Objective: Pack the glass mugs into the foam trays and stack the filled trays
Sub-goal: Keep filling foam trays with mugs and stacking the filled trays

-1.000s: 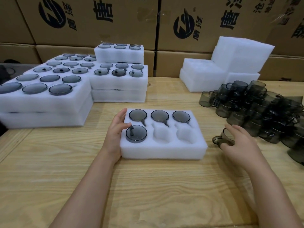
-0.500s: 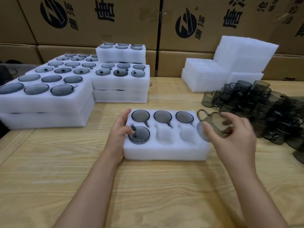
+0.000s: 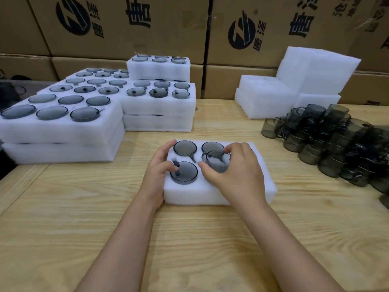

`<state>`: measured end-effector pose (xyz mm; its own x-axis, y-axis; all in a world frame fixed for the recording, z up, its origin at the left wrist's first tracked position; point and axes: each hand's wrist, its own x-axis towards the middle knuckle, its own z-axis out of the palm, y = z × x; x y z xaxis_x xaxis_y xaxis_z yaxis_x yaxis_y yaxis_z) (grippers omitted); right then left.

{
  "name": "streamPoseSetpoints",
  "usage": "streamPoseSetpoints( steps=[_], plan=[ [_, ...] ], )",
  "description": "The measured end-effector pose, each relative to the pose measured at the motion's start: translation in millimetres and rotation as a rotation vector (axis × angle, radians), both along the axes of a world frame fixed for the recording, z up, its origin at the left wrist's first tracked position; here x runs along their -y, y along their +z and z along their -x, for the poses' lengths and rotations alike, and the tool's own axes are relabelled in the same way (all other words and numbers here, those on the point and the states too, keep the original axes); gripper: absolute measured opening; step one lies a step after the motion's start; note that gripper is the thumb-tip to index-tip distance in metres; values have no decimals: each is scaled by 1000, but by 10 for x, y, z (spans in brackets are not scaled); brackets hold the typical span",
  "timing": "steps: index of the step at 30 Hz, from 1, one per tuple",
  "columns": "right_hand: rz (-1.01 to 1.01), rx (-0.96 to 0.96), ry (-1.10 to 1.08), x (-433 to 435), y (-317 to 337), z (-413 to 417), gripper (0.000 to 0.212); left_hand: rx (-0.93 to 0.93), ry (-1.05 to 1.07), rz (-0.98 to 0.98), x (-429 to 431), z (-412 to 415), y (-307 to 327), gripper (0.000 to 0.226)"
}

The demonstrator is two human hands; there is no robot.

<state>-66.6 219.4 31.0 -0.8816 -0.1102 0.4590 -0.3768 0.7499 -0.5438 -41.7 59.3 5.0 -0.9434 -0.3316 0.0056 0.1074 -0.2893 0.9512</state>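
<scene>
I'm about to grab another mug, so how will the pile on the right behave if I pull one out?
The mug pile is loosely heaped, many on their sides, so neighbours may roll or slide. Glass touching glass looks apt to chip; lifting from the top seems safer.

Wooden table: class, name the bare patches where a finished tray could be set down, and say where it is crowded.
Free: the near tabletop in front of the filled stacks; the strip between the half-filled tray and the loose mugs; the narrower gap between the filled stacks and the empty foam. Crowded: the left rear and right edge.
</scene>
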Motion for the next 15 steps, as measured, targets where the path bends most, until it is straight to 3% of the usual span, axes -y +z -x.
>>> streamPoseSetpoints(
  steps=[10, 13, 15],
  plan=[
    [-340, -39, -88, -21, -35, -34, 64, -20, -16, 89, 7, 4, 0, 65],
    [-467, -6, -53, -46, -9, -35, 71, -47, 61, 275, 13, 13, 71, 46],
    [-414, 52, 28, -104, 58, -25, 76, -110, 139, 455, -6, 21, 146, 34]
  ],
)
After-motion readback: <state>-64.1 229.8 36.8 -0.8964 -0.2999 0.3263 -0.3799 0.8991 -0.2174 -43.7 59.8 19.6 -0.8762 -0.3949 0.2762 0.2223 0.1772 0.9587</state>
